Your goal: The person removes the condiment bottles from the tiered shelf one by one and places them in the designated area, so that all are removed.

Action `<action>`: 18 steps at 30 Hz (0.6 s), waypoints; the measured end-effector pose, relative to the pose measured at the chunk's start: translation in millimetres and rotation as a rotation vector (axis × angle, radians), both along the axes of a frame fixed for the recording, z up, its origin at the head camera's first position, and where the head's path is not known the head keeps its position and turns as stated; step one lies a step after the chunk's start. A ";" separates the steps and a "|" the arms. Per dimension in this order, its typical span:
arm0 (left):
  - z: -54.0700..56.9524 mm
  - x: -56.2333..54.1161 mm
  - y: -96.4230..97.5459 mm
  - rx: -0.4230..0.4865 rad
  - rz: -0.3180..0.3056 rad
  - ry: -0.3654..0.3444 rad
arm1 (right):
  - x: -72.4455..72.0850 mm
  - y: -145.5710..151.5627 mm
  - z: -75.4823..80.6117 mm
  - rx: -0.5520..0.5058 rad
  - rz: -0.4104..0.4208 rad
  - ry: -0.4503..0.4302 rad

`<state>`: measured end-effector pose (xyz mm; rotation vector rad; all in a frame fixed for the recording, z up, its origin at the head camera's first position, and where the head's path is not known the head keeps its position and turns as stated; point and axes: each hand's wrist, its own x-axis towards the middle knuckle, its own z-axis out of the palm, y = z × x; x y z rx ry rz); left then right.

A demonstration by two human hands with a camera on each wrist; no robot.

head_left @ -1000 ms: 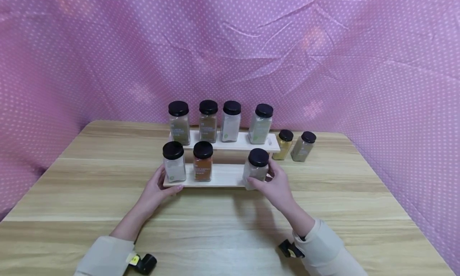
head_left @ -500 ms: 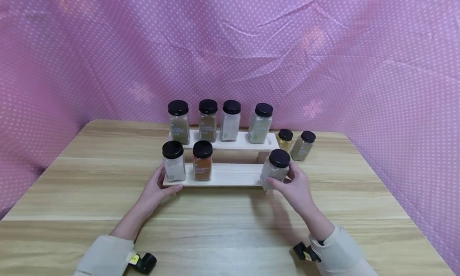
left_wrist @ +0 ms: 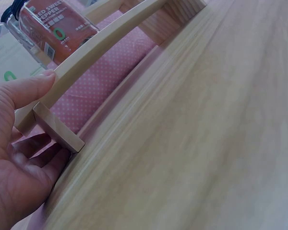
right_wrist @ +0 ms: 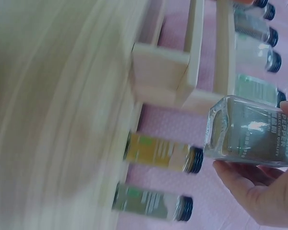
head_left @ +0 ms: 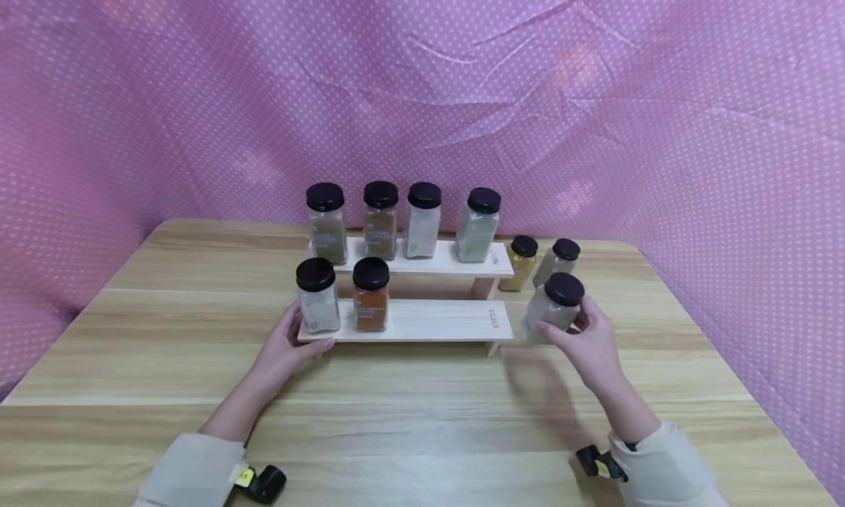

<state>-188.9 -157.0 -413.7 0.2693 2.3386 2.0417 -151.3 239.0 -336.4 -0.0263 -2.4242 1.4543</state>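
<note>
My right hand (head_left: 594, 349) grips a square glass spice jar (head_left: 551, 316) with a black lid, in the air just right of the rack. In the right wrist view, the jar (right_wrist: 252, 132) shows grey-brown contents and a label with "PEPPER". A two-tier pale wooden spice rack (head_left: 436, 320) stands on the table. At its left end my left hand (head_left: 284, 353) holds the lower tier, thumb on the front edge. The left wrist view has the fingers (left_wrist: 43, 158) by the rack's leg. On this tier stand a white-filled jar (head_left: 320, 305) and a red-orange jar (head_left: 371, 305).
Several jars line the upper tier, among them a pale green one (head_left: 477, 232) at its right end. Beyond the rack's right end, a yellow jar (head_left: 518, 268) and a grey-green jar (head_left: 551, 265) stand on the wooden table (head_left: 409, 433). A pink dotted cloth (head_left: 422, 89) hangs behind.
My right hand has carried the jar rightward, from over the lower tier's right part to beyond the rack's end. The left hand keeps its place on the rack.
</note>
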 end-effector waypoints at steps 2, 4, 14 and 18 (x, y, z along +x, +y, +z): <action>0.4 0.4 -0.1 0.004 -0.002 -0.005 | -0.5 7.2 -1.1 0.012 -0.013 -0.005; 0.7 0.7 -0.2 0.009 -0.004 -0.007 | -1.2 13.9 -1.8 0.015 -0.025 -0.001; 1.3 1.2 -0.2 0.004 -0.009 -0.014 | -16.1 49.4 -17.7 -0.069 -0.034 0.077; 1.6 1.3 -0.2 0.011 -0.015 -0.009 | -21.5 59.5 -21.1 -0.051 -0.035 0.055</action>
